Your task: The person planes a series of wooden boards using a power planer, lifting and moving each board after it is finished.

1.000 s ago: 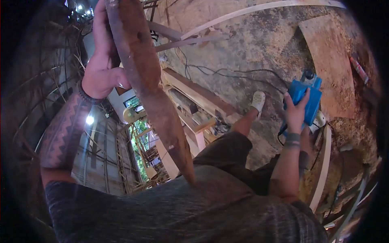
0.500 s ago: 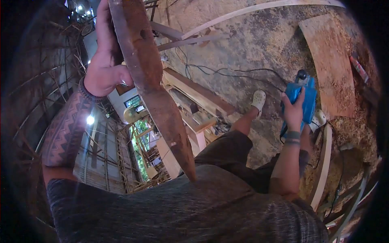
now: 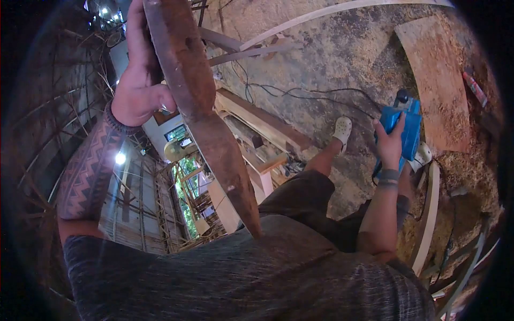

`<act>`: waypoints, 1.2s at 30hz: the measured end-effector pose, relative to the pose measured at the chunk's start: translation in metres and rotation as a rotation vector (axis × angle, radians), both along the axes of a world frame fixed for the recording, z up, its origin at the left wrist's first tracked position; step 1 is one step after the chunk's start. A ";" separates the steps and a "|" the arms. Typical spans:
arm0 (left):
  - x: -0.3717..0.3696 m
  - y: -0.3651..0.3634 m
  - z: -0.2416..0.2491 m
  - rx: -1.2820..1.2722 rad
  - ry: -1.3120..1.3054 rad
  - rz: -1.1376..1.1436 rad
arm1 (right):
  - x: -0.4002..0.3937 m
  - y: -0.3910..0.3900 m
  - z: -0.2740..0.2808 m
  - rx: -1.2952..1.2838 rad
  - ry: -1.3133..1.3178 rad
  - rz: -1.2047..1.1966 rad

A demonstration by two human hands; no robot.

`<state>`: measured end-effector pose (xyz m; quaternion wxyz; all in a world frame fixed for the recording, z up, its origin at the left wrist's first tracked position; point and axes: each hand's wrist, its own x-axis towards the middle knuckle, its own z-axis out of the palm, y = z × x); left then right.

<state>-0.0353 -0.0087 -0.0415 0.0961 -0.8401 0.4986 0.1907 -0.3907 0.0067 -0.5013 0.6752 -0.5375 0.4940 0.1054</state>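
Note:
My left hand (image 3: 138, 88) is at the upper left, pressed along the edge of a long brown rough-edged wooden plank (image 3: 201, 101). Its thumb lies against the plank, and the fingertips are partly hidden behind it. One tapered end of the plank reaches down to my shirt. On the right, my right hand (image 3: 390, 142) grips a blue electric planer (image 3: 411, 131) with a black knob at its front. The planer is low, near my foot, with a dark cord (image 3: 332, 94) trailing off toward the left.
A wide thin board (image 3: 436, 85) lies on the floor among wood shavings, beside a red-and-white item (image 3: 475, 90). Pale wood strips (image 3: 427, 224) rest at lower right and a curved one (image 3: 342, 10) at the top. Beams (image 3: 262, 120) and timber lie behind the plank.
My right hand and the planer have shifted very slightly to the right and up. The plank and my left hand look nearly the same.

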 end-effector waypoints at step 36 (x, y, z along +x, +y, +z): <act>-0.023 0.020 -0.010 -0.332 0.103 0.243 | -0.028 -0.104 0.489 -0.354 -0.317 -0.217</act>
